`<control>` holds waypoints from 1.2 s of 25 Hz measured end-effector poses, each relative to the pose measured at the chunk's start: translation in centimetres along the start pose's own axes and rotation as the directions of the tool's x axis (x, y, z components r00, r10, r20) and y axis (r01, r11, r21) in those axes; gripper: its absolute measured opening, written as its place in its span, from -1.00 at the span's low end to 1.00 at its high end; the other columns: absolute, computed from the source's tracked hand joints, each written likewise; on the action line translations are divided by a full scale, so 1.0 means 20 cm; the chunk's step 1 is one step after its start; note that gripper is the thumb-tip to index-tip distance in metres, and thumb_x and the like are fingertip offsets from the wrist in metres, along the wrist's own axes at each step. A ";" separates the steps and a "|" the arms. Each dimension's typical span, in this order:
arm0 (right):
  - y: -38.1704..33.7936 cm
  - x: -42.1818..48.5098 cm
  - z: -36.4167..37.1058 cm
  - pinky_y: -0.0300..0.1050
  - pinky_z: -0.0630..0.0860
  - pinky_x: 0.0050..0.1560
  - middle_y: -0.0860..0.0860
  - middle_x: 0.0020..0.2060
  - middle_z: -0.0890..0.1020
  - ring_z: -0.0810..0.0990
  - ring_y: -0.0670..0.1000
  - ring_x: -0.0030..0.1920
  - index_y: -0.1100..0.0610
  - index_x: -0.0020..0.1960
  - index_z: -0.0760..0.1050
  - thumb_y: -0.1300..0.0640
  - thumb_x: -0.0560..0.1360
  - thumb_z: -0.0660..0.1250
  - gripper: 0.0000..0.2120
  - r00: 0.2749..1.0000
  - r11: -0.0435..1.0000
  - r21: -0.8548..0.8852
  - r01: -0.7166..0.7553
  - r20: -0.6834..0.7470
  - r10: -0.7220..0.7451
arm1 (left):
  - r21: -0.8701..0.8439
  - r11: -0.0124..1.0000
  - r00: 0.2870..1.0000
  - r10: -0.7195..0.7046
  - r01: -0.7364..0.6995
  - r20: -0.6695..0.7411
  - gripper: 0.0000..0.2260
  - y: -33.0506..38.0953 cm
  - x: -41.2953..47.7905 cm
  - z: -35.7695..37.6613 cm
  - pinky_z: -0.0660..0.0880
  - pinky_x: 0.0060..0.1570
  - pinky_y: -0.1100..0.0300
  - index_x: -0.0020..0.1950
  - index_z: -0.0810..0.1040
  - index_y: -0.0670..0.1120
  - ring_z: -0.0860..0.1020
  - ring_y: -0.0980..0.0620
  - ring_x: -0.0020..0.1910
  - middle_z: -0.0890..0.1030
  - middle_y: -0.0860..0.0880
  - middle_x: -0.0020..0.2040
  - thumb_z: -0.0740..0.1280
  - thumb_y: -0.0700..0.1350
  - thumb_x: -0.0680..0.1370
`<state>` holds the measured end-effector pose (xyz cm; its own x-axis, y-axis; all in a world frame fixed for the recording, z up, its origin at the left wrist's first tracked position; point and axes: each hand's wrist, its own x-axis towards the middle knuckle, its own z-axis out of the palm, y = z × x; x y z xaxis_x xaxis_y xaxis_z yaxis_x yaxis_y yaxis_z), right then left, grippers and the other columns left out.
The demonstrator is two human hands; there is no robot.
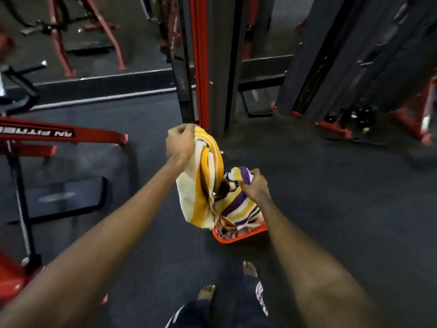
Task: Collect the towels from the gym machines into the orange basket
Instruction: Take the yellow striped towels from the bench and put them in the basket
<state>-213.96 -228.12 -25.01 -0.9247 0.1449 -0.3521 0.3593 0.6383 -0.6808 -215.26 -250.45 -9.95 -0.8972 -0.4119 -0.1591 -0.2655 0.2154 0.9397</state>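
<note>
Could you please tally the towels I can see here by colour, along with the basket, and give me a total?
Yellow-and-cream striped towel, held up by the left hand: 1
Purple, yellow and white striped towel, gripped by the right hand: 1
Orange basket on the floor: 1
Total: 3
Other cloth inside the basket is too hidden to count.

Only one view is given, taken from a wide-angle camera worn on the head. It is directed forward and steeply down at the dark rubber gym floor (331, 197). Both outstretched forearms are seen close, and straight lines are bent near the edges.
</note>
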 end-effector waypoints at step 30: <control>0.36 1.14 0.28 -0.08 0.49 0.30 0.09 0.42 0.45 0.49 0.16 0.35 -0.14 0.55 0.19 -0.03 0.57 0.09 -0.46 0.994 0.970 0.236 -0.065 0.106 0.040 | 0.047 0.907 0.902 -0.410 0.419 -0.135 -0.78 -1.05 0.33 1.12 0.36 -0.02 0.18 0.10 0.63 0.03 0.59 -0.07 0.10 0.66 0.00 -0.01 0.27 0.09 0.60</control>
<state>-231.85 -224.55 -41.54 -0.8907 0.0895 -0.4456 0.4380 0.4310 -0.7889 -223.40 -237.87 -37.58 -0.6527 -0.5794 -0.4881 -0.6336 0.0643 0.7710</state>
